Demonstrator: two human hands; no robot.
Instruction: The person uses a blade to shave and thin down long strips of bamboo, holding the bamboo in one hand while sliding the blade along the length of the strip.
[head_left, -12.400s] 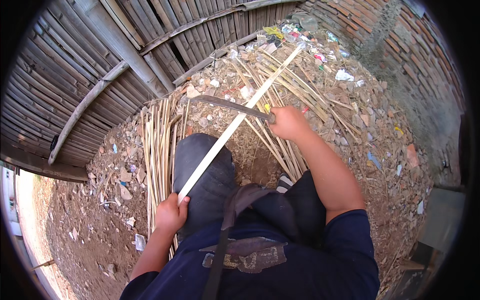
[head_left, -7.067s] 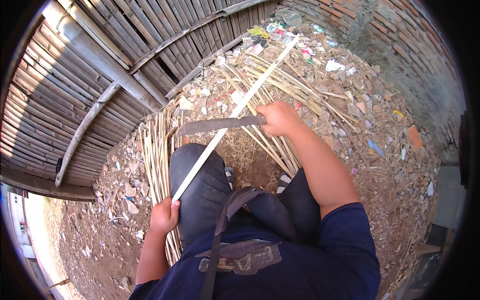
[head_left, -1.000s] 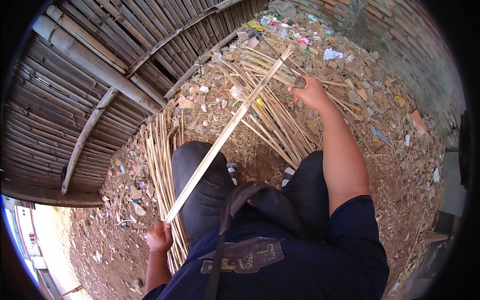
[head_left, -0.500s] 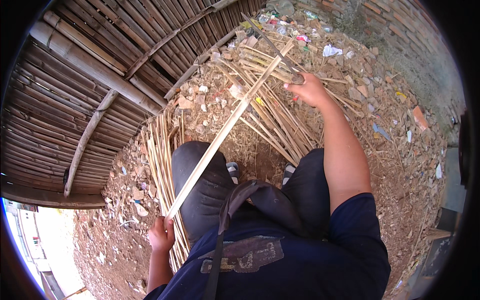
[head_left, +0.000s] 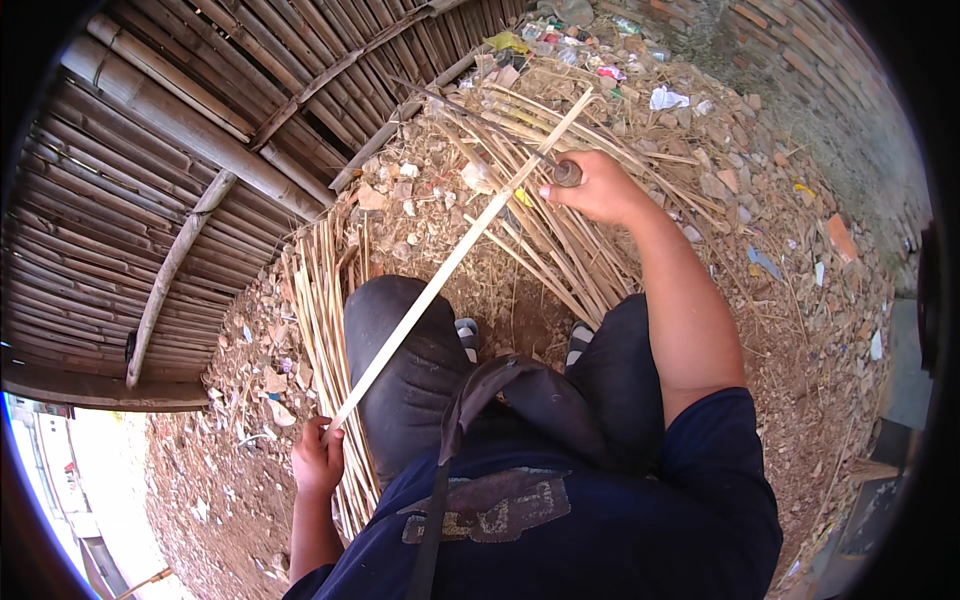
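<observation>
Clenches the left hand [head_left: 317, 460] round the near end of a pale strip [head_left: 437, 288], beside the left thigh. Holds the strip slantwise over the left knee [head_left: 385, 303], rising away to the right above the ground [head_left: 790, 400], with its far end over loose sticks [head_left: 580, 240]. Grasps a knife [head_left: 568, 174] by the handle in the right hand [head_left: 605, 187], near the strip's far part. Points the knife away to the left, toward the ground's edge along the bamboo wall [head_left: 110, 250]. Crosses strip and knife in this view; touching or just apart, cannot tell which. Has a bundle [head_left: 325, 335] of sticks lying just left of the left leg, with the loose sticks spread beyond the feet [head_left: 467, 335]. Faces the ground's far corner, between the bamboo wall and a brick wall [head_left: 820, 75], with rubbish [head_left: 565, 45] strewn there. Wears dark trousers and a navy shirt [head_left: 640, 530].
</observation>
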